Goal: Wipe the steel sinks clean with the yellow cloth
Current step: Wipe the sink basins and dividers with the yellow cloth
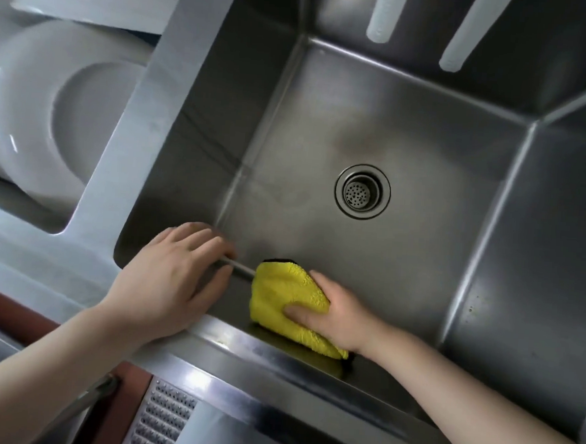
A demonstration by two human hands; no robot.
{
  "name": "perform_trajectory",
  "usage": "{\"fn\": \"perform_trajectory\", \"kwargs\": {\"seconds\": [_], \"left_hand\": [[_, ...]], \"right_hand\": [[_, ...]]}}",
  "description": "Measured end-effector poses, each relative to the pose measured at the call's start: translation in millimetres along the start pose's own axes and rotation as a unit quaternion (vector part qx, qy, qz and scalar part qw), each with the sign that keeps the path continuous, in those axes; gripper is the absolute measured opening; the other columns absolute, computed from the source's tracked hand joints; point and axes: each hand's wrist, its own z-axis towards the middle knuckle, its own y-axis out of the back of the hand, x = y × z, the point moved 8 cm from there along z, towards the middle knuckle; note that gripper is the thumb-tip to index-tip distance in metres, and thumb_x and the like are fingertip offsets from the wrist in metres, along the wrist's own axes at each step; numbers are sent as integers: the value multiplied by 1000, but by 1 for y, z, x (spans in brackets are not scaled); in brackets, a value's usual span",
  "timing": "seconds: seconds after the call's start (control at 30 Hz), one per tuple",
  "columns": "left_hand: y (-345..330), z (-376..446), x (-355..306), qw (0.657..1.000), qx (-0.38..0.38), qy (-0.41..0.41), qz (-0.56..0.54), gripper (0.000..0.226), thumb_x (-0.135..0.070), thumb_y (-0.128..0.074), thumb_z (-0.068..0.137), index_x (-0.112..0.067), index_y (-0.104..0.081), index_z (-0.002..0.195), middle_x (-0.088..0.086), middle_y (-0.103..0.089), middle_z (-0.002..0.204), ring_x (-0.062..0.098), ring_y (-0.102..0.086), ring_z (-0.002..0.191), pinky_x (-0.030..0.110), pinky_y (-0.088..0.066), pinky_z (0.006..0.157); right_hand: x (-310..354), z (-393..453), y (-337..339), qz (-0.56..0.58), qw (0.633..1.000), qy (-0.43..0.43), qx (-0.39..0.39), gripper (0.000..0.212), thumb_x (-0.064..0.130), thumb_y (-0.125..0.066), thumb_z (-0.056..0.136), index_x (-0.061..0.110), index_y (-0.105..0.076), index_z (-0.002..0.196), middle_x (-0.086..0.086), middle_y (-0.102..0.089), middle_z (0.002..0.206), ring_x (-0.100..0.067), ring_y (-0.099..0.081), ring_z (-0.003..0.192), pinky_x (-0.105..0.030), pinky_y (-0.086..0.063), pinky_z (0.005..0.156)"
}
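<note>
Broadly, the deep steel sink fills most of what can be seen from here, its floor dull and smeared around the drain. To its left, past a flat steel divider, a second basin holds stacked white plates, which would have to come out before that one gets wiped. Two white hoses hang down the back wall.

Along the near rim the person works. The left hand rests spread and empty on the sink's front corner, fingers curled over the edge as a brace. The right hand presses the yellow cloth against the inner front wall just below the rim, fingers flat over it and thumb pinning it.

That cloth looks soft, fluffy and light, folded into a pad. It will bunch and slide on smooth steel, so a flat palm with the thumb hooked over a fold seems the surest hold.
</note>
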Motion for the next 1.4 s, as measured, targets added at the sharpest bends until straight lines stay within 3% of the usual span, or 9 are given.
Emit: {"fn": "perform_trajectory", "kwargs": {"seconds": [0.07, 0.13, 0.27, 0.43, 0.7, 0.87, 1.03, 1.2, 1.4], "left_hand": [[1, -1, 0, 1000, -9, -3, -7, 30, -33, -41, 96, -16, -66, 102, -1, -65, 97, 27, -60, 105, 41, -48, 87], [3, -1, 1, 1000, -14, -3, -10, 31, -31, -39, 96, -16, -66, 103, -1, -65, 98, 28, -59, 107, 40, -46, 90], [1, -1, 0, 1000, -9, -1, 4, 29, -29, -41, 95, -17, -64, 106, -1, -65, 104, 27, -57, 114, 40, -43, 97], [0, -1, 1, 1000, -10, 9, 18, 32, -29, -43, 93, -15, -65, 111, 1, -66, 106, 28, -57, 117, 40, -41, 101], [5, -2, 1, 999, -32, 21, 20, 45, -25, -41, 90, -10, -56, 130, 4, -64, 119, 29, -55, 120, 37, -34, 105], [7, -2, 2, 999, -46, 23, 12, 49, -23, -42, 88, -11, -54, 134, 4, -61, 124, 28, -52, 123, 37, -33, 107], [6, -3, 2, 999, -50, 18, 6, 48, -23, -43, 88, -10, -55, 132, 6, -59, 125, 29, -51, 124, 38, -35, 106], [4, -3, 2, 999, -49, 5, -5, 42, -25, -42, 92, -11, -57, 129, 5, -59, 125, 30, -52, 123, 39, -40, 104], [11, -6, 6, 995, -72, 4, -69, 40, -30, -39, 97, -12, -57, 128, 3, -57, 127, 28, -51, 125, 47, -43, 101]], "right_hand": [[-8, 18, -2, -21, 1000, 6, -22, 62, 83, -60, 66, 42, -57, 113, 16, -68, 112, -11, -64, 105, -39, -52, 94], [-18, 35, -7, -32, 999, -6, -10, 62, 83, -56, 65, 40, -59, 109, 12, -69, 108, -12, -65, 102, -41, -52, 91], [-28, 58, -11, -100, 995, -27, -2, 69, 79, -48, 69, 36, -57, 123, 9, -67, 121, -17, -62, 112, -39, -50, 96], [-33, 71, -10, -150, 988, -14, -33, 56, 59, -55, 91, 27, -53, 136, -1, -63, 131, -25, -58, 119, -34, -46, 98], [-41, 81, -5, -291, 954, 14, -71, 58, 65, -43, 93, 24, -50, 134, -4, -64, 124, -27, -60, 110, -34, -45, 86], [-35, 83, -5, -104, 993, -34, -41, 41, 50, -58, 94, 24, -62, 125, -1, -67, 123, -22, -61, 113, -25, -42, 86], [-5, 81, -11, -69, 998, 1, -6, 39, 49, -66, 88, 27, -66, 120, 7, -71, 108, -10, -65, 100, -24, -47, 84], [40, 60, -14, -35, 998, 50, -12, 38, 59, -66, 77, 26, -70, 95, 7, -73, 89, -11, -68, 88, -40, -55, 83], [96, 21, -14, 65, 991, 118, -9, 44, 59, -66, 74, 23, -68, 100, 2, -74, 91, -18, -70, 87, -51, -55, 79]]}}
